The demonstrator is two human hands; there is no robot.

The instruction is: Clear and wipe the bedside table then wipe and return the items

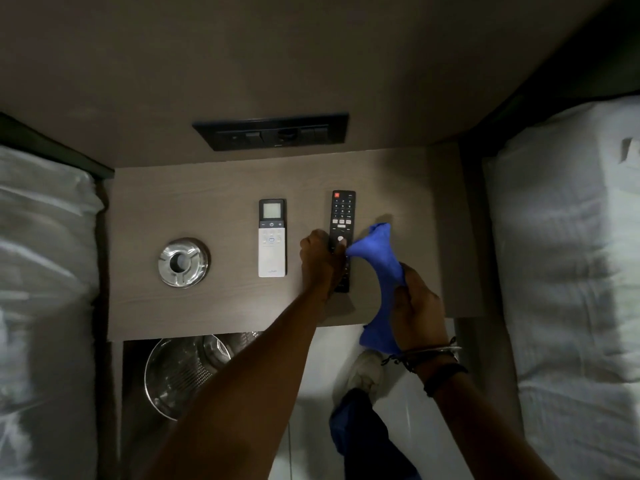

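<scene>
A wooden bedside table (207,188) holds three items. At the left sits a round glass ashtray (183,262). A white remote with a small screen (272,238) lies in the middle. To its right lies a black TV remote (342,216), and my left hand (320,261) is closed around its lower half, thumb on its face. My right hand (417,306) grips a blue cloth (375,258) just right of the black remote, above the table's front edge; the cloth's top end hangs beside the remote.
A black switch and socket panel (272,131) is set in the wall behind the table. White beds flank the table at left (45,271) and right (568,254). A metal bin (183,372) stands under the table's front. My shoe (363,372) is on the floor.
</scene>
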